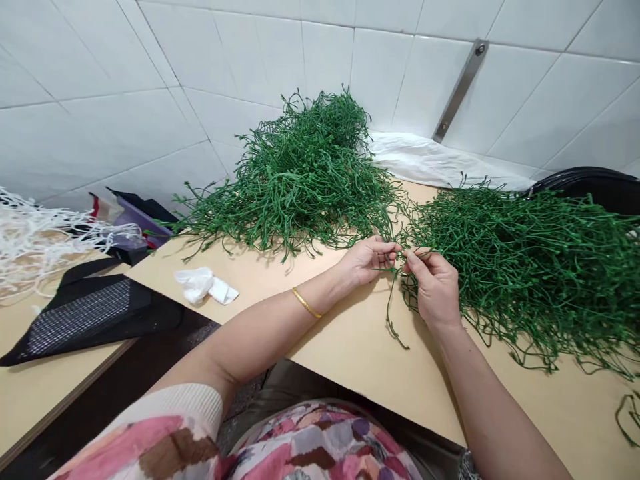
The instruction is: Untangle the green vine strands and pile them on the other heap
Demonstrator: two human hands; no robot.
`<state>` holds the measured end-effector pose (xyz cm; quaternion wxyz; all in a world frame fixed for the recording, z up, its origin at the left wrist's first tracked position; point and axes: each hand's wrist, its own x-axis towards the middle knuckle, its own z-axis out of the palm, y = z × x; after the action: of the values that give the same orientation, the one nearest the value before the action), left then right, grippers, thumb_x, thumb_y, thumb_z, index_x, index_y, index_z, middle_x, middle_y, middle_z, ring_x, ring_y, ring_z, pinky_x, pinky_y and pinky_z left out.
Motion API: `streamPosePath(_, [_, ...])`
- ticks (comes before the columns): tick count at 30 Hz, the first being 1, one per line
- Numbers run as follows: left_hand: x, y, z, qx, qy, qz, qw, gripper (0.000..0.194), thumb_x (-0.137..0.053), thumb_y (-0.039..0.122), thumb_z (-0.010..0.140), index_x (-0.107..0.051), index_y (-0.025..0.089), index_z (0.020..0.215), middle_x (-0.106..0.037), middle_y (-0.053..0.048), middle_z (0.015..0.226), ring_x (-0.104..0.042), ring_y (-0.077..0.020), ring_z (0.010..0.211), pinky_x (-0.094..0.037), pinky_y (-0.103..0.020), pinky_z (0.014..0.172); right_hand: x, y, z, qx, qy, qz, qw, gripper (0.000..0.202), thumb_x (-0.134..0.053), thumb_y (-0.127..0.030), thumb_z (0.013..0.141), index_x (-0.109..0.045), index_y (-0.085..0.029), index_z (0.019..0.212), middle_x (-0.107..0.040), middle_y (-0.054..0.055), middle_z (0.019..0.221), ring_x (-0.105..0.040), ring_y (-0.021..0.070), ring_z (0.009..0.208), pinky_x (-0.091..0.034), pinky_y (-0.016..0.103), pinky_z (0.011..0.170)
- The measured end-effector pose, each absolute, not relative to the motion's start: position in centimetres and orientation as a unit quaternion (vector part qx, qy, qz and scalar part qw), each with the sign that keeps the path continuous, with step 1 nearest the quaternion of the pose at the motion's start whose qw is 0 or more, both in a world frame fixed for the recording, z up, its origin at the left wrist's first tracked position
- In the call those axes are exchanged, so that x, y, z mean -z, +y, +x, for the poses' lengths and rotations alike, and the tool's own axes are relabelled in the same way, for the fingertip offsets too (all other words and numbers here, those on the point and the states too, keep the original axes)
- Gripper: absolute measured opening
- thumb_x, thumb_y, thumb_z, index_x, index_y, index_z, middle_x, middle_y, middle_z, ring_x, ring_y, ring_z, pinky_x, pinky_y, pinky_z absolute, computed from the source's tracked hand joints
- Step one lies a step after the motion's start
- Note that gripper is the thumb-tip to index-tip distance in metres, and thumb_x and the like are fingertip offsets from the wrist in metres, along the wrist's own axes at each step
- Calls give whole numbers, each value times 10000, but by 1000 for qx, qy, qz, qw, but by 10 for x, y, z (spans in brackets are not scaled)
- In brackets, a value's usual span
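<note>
Both hands meet over the wooden table, between two heaps of green cords. My left hand (369, 261) pinches a thin green cord (391, 313) at its fingertips. Close beside it on the right, my right hand (434, 283) is closed on the same cord or one tangled with it. A loose length hangs below the fingers and its end rests on the tabletop. Behind and to the left rises a tall heap of knotted green cords (305, 173). A wider heap (530, 267) spreads on the right, partly behind my right hand.
Crumpled white tissue (205, 285) lies on the table (340, 347) at the left. Farther left are white cords (45, 240) and a black mesh item (83, 317). White cloth (435, 159) and a black round object (590, 187) are by the tiled wall. A gap separates the two tables.
</note>
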<state>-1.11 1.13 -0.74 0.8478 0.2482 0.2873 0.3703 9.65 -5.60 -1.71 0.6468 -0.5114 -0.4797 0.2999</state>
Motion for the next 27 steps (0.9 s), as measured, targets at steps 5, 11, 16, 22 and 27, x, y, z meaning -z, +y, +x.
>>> streamPosePath(5, [7, 14, -13, -369, 229, 241, 868, 144, -495, 7, 715, -444, 126, 653, -596, -25, 642, -432, -26, 436, -357, -160, 437, 12, -59, 93, -292, -508, -469, 661, 116, -568, -289, 755, -572, -177, 726, -559, 16, 873, -493, 80, 619, -439, 257, 636])
streamPosePath(11, [8, 14, -13, -368, 204, 225, 879, 146, -479, 20, 739, -454, 120, 635, -551, -13, 602, -451, -34, 447, -389, -166, 451, 11, -60, 89, -322, -466, -461, 683, 119, -596, -296, 739, -547, -188, 730, -537, -26, 683, -498, 71, 553, -421, 234, 589])
streamPosePath(16, [12, 20, -13, -384, 222, 195, 875, 120, -490, 40, 752, -495, 113, 657, -560, -14, 610, -484, -40, 472, -424, -155, 476, 13, -59, 91, -356, -415, -517, 658, 205, -648, -338, 690, -527, -179, 735, -492, -62, 549, -471, 64, 478, -374, 208, 497])
streamPosePath(22, [16, 16, -8, -364, 216, 197, 884, 160, -456, 2, 757, -524, 83, 636, -557, -32, 576, -512, -48, 480, -437, -144, 489, 13, -57, 90, -419, -397, -498, 647, 290, -680, -329, 651, -598, -159, 871, -562, -37, 659, -373, 24, 431, -276, 186, 403])
streamPosePath(27, [20, 14, -5, -323, 213, 204, 899, 164, -447, -1, 760, -533, 72, 640, -576, -51, 600, -506, -51, 471, -436, -156, 477, 12, -55, 91, -434, -344, -425, 715, 202, -699, -282, 618, -538, -165, 649, -587, -31, 683, -364, 15, 406, -279, 195, 403])
